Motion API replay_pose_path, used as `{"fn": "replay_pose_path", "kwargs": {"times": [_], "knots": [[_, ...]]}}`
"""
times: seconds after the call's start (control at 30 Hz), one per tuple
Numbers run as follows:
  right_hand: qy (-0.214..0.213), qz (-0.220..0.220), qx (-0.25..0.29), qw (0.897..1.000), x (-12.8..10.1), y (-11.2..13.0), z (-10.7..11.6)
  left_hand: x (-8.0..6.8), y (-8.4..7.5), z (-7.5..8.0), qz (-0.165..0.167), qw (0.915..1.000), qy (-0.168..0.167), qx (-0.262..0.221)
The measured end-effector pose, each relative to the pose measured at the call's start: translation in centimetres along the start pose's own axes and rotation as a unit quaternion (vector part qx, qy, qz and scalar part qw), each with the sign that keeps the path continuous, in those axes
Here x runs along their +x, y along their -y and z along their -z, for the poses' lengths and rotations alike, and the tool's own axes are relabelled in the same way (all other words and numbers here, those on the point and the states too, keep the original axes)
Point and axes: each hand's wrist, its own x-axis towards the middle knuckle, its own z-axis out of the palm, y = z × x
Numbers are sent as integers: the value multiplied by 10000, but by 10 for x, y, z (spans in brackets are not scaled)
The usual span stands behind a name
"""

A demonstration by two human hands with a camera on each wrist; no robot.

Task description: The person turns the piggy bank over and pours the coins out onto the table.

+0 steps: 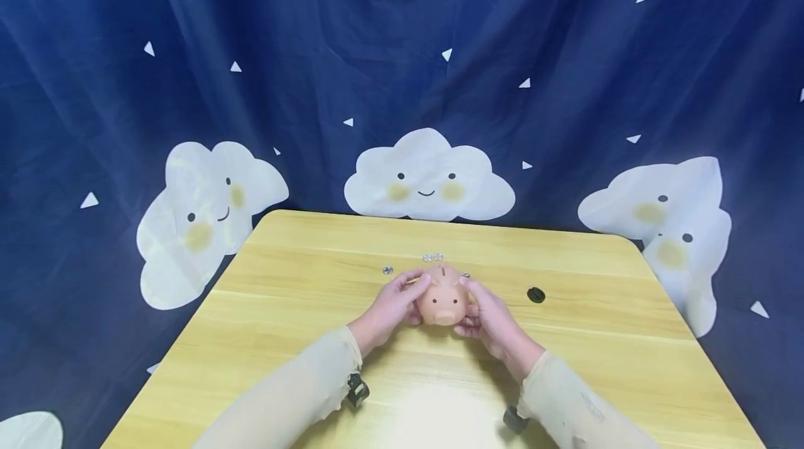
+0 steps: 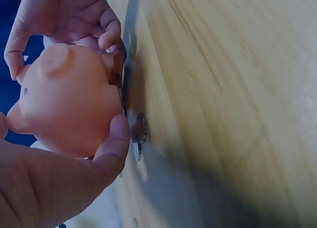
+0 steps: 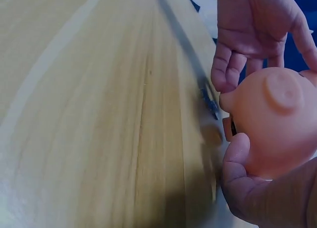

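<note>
A pink piggy bank point(image 1: 443, 302) is held between both hands, its snout toward me and the coin slot on top. The left hand point(image 1: 391, 306) grips one side, with its thumb near the ear in the head view. On the other side the right hand point(image 1: 496, 320) grips it, fingers curled around the lower edge. In the right wrist view, the bank's underside point(image 3: 229, 126) appears slightly off the table, with a dark patch showing by a foot. Silver coins point(image 1: 433, 258) lie behind the bank; another coin point(image 1: 388, 269) is beside the left hand.
A small round black plug point(image 1: 536, 295) lies on the wooden table point(image 1: 301, 274), right of the right hand. One more coin point(image 1: 465, 275) shows partly behind the right thumb. Beyond the table's far edge hangs a blue curtain point(image 1: 389, 72) with clouds.
</note>
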Motion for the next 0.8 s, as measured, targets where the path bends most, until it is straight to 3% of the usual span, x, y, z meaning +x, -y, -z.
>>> {"fn": "replay_pose_path", "kwargs": {"times": [0.07,0.2,0.27,0.33,0.43,0.5,0.63,0.8], "knots": [[55,98,84,9999,0,2,-1,-1,-3,0,-114,9999,-82,-38],[85,815,256,9963,-8,11,-5,-3,-10,0,-902,9957,-173,-100],[96,1021,259,9944,-10,12,-6,-4,-13,1,-1064,9942,-120,-130],[69,899,144,9958,-10,9,-5,-3,-11,4,-898,9958,55,-183],[114,452,-47,9989,-5,-3,-3,-1,-1,9,-287,9990,277,-190],[147,276,-101,9995,-2,-9,-1,2,6,13,-85,9990,412,-180],[257,314,5,9992,2,-2,1,6,4,15,-216,9986,432,-201],[376,992,359,9937,-10,31,2,1,-16,14,-837,9953,417,-263]]}}
